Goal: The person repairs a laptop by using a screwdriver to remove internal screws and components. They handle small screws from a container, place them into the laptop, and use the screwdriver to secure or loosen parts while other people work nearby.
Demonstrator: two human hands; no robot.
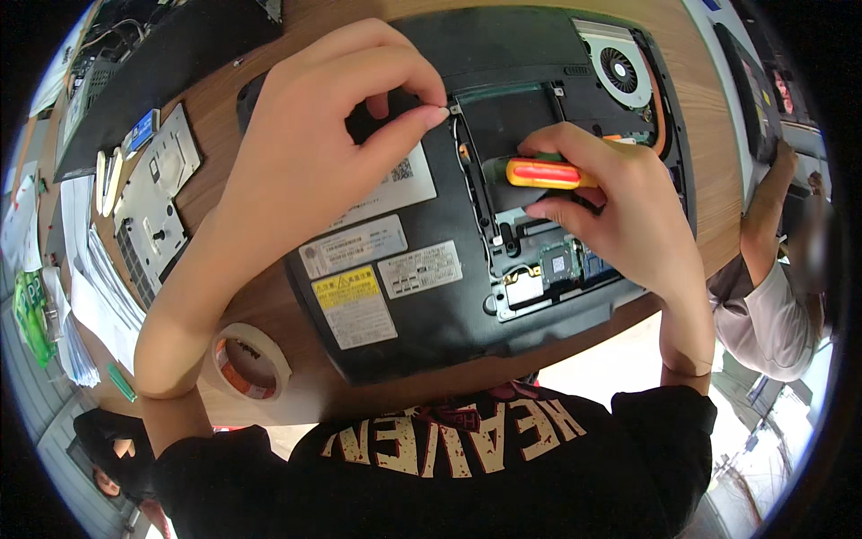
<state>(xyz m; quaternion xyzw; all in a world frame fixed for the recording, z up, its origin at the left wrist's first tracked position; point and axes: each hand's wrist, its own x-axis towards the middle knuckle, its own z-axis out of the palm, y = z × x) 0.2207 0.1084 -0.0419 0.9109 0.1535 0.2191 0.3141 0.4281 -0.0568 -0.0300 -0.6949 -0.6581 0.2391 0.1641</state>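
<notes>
A black laptop (503, 40) lies upside down in front of me, its bottom bay uncovered. A silver-framed fan (622, 74) sits at its far right, and a small circuit board (558, 262) shows in the near part of the bay. My left hand (346, 121) is at the bay's left edge, thumb and forefinger pinched near a small metal tab; whatever lies between the fingertips is too small to tell. My right hand (620, 193) is wrapped around a screwdriver (543, 173) with a yellow and red handle, held over the bay. Its tip cannot be made out.
Left of the laptop lie a detached cover panel (154, 211), white sticks (109, 180), papers (94, 278) and a tape roll (281, 373). A dark case (180, 67) stands at the far left. On the right, a person's arm (763, 202) reaches toward another laptop (750, 90).
</notes>
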